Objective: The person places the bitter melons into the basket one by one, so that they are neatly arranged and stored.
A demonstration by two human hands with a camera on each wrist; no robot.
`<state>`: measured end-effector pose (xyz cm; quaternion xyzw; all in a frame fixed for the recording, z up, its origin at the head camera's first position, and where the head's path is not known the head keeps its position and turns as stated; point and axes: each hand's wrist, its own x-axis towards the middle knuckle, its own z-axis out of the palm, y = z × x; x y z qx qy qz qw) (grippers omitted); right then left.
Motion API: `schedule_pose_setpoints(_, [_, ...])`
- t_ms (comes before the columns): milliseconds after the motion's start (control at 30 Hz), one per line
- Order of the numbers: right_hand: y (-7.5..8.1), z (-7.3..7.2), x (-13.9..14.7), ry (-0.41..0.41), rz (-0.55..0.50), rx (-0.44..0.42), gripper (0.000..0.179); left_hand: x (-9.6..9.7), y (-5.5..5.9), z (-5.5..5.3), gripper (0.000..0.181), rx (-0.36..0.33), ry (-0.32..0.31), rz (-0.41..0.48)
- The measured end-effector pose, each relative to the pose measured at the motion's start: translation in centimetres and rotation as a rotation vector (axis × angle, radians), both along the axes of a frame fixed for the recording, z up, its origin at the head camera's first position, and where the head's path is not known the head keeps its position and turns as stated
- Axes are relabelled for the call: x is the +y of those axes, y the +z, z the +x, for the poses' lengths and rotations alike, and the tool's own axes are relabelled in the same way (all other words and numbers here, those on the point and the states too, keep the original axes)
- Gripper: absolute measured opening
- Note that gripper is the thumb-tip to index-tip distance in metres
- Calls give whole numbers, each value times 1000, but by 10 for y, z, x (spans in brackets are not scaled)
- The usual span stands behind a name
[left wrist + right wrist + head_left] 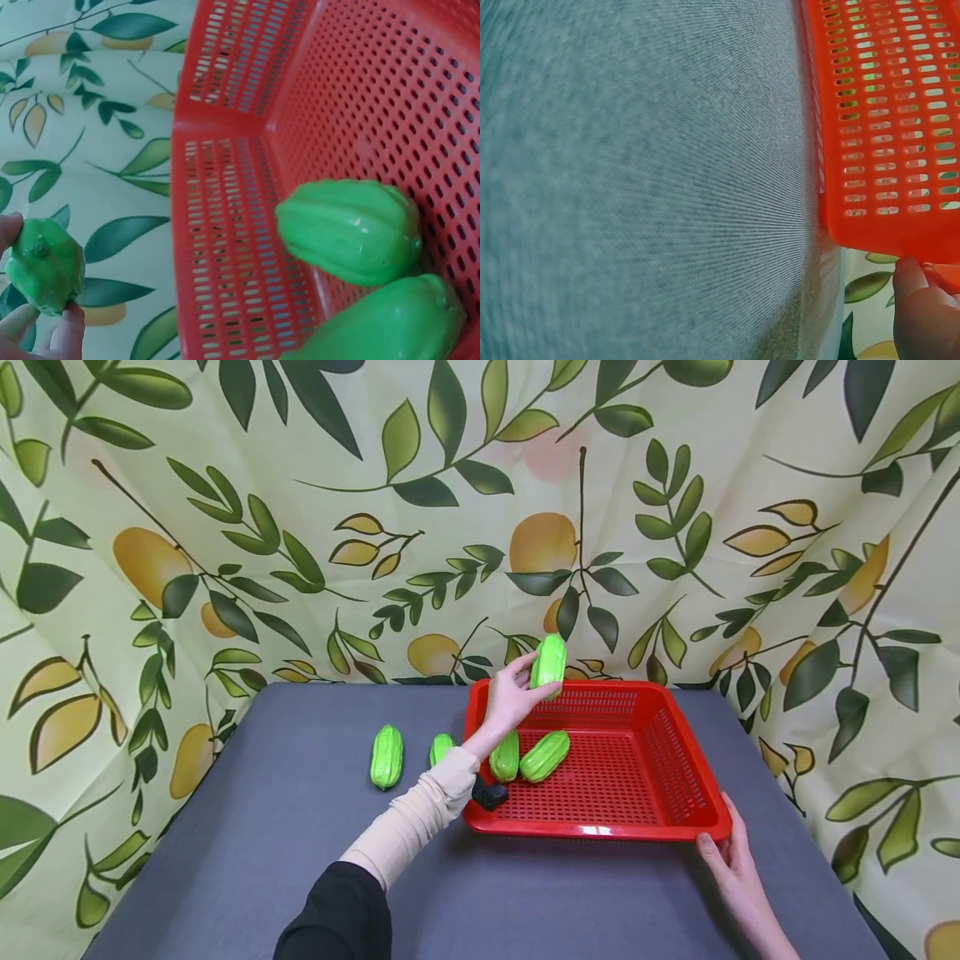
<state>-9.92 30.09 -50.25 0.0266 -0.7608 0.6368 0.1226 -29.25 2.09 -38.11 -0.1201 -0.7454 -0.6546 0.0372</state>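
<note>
My left hand (pixel 507 702) holds a green ridged fruit (pixel 549 662) with a glossy skin, above the back left of a red plastic basket (pixel 585 832). In the left wrist view, fingers grip this fruit (pixel 46 262) from both sides. Inside the basket, two similar fruits, one upright (pixel 505 758) and one slanted (pixel 546 757), lie near the left wall. At the front right corner, my right hand (pixel 737 864) grips the basket rim, its thumb on the near side. The right wrist view shows the thumb (pixel 915 300) against the rim.
Left of the basket, one green fruit (pixel 386 757) lies on the grey cloth-covered table (pixel 292 793). Another fruit (pixel 441 748) is partly hidden behind my left forearm. A leaf-patterned curtain (pixel 450 527) hangs behind and beside the table.
</note>
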Motion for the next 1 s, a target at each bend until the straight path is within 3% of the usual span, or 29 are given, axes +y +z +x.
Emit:
schedule_pose_setpoints(533, [-1,-1,-1,8,-3,14,69,19,-24,3,63,-40,-145,-48])
schedule_pose_setpoints(833, [-3,-1,0,2,-2,42,69,26,-35,0,64,-50,-224,-168])
schedule_pose_setpoints(1000, [-1,-1,-1,-12,17,-3,70,31,-44,1,65,-54,-280,-273])
